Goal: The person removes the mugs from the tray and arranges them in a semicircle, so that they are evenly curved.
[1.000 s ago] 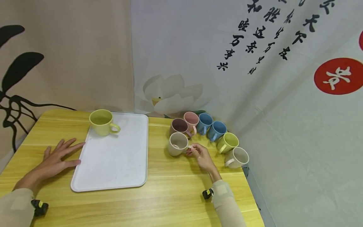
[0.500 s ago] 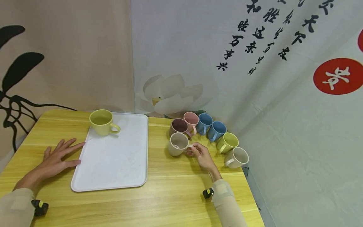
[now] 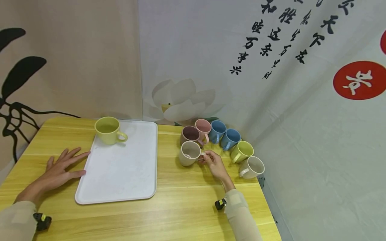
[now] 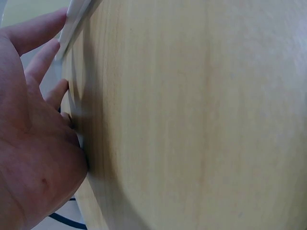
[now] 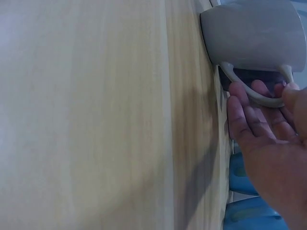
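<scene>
A light grey-beige mug stands upright on the wooden table, just in front of a purple mug. My right hand pinches its handle between thumb and fingers. In the right wrist view the fingers reach round the mug handle. My left hand lies spread on the table, thumb and a fingertip touching the left edge of a white tray. The left wrist view shows the fingers straight against the tray rim. A yellow-green mug stands at the tray's back left corner.
Behind and right of the gripped mug runs a curve of mugs: a pink mug, two blue mugs, a lime mug and a cream mug. A printed cloth backdrop rises behind the table.
</scene>
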Tool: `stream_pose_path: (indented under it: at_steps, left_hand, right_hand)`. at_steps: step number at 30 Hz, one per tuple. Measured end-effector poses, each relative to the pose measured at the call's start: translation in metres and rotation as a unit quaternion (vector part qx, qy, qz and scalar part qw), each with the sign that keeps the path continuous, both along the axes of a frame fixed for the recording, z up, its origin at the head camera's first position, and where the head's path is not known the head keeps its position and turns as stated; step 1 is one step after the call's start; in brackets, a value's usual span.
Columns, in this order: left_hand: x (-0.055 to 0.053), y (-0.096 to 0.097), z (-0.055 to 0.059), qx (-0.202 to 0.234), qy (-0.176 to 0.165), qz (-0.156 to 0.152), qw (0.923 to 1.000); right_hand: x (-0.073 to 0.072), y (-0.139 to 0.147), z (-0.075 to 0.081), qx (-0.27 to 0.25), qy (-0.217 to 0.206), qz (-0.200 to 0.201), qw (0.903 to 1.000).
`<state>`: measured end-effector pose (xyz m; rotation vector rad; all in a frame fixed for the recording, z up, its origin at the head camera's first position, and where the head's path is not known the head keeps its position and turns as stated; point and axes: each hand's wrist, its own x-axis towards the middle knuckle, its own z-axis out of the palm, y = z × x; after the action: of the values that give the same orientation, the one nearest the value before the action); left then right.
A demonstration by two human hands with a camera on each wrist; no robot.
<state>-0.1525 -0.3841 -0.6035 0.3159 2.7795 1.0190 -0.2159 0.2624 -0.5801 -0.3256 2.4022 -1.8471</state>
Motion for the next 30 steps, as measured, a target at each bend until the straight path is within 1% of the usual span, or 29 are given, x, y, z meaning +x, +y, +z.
stream_pose_path:
  at_steps: [8, 13, 18, 26, 30]
  left_hand:
    - [0.0000, -0.0003, 0.0001, 0.005, -0.001, -0.005, 1.0000]
    - [0.0002, -0.0002, 0.0007, 0.009, -0.002, -0.007, 0.9999]
    - [-0.0002, -0.0003, 0.0000, 0.005, -0.002, -0.002, 1.0000]
    - [0.0008, 0.0008, -0.0016, 0.006, 0.014, 0.001, 0.9999]
    - [0.0005, 0.0008, -0.0009, 0.003, 0.009, 0.001, 1.0000]
  right_hand:
    - [-0.0004, -0.0017, 0.0003, -0.014, -0.009, -0.010, 0.9998]
    - [0.0001, -0.0015, 0.0002, -0.010, -0.016, -0.019, 0.9996]
    - [0.0009, -0.0009, -0.0002, -0.002, -0.012, -0.027, 0.9996]
    - [0.0017, -0.0030, 0.0004, -0.006, 0.004, -0.036, 0.9993]
    - [0.0027, -0.0036, 0.0009, -0.003, 0.007, -0.037, 0.9993]
